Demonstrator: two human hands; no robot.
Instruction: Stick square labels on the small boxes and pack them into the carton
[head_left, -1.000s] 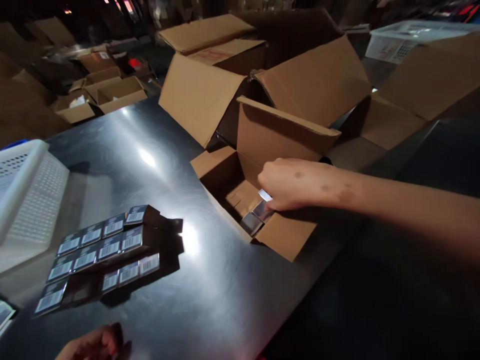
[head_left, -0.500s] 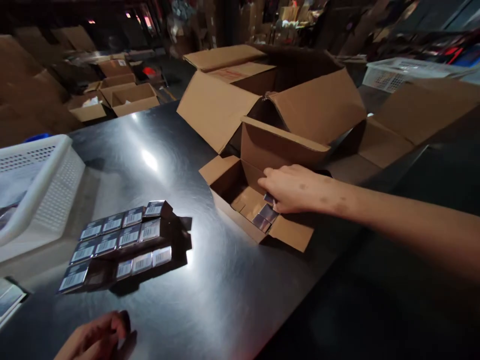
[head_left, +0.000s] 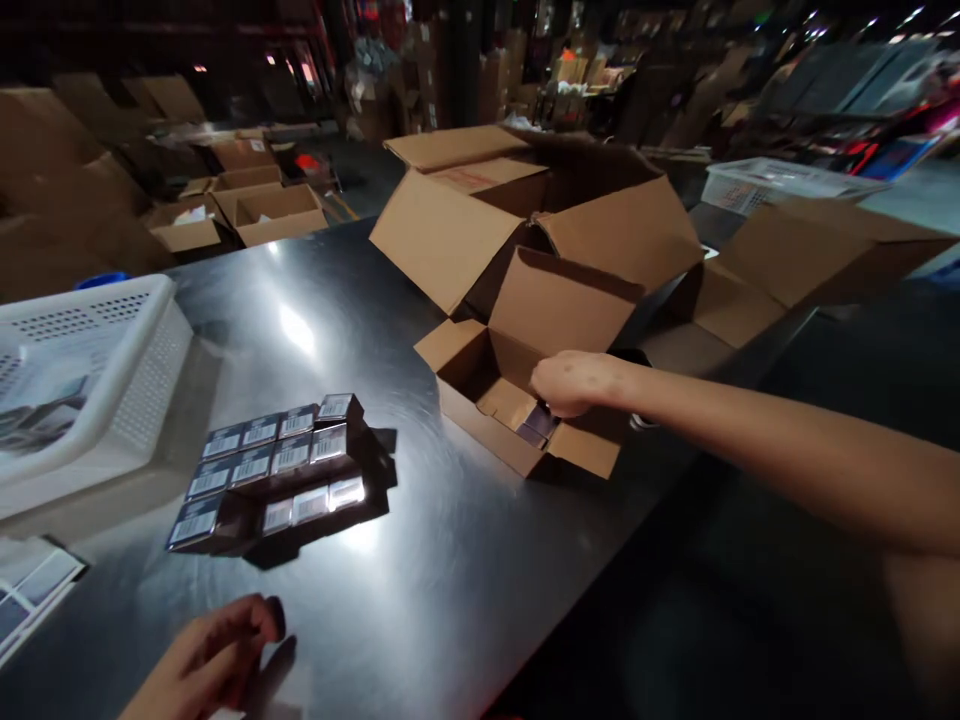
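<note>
The right hand [head_left: 574, 382] is being reached into the small open carton [head_left: 517, 400], with its fingers curled down over the dark packets [head_left: 534, 428] lying in the near corner of the carton floor; whether a packet is actually being gripped cannot be told, since the fingertips are hidden behind the knuckles; the step in hand is judged to be the placing or seating of packets inside the carton. The left hand [head_left: 206, 655] is being rested loosely curled at the near edge of the metal table [head_left: 420, 570], with nothing visibly held, just short of the block of barcoded packets [head_left: 277, 475] that is lying flat well to the left of the carton; the next move is judged to call for a short lift clear of the carton's near wall and its folded-out flap, then a sweep across bare tabletop to that block. Room is being limited behind the carton by its upright rear flap and by the larger open box [head_left: 525, 210] touching it; a white perforated basket [head_left: 90, 370] is bounding the far left; the table's right edge is running close beside the carton, so little margin is being left on that side.
</note>
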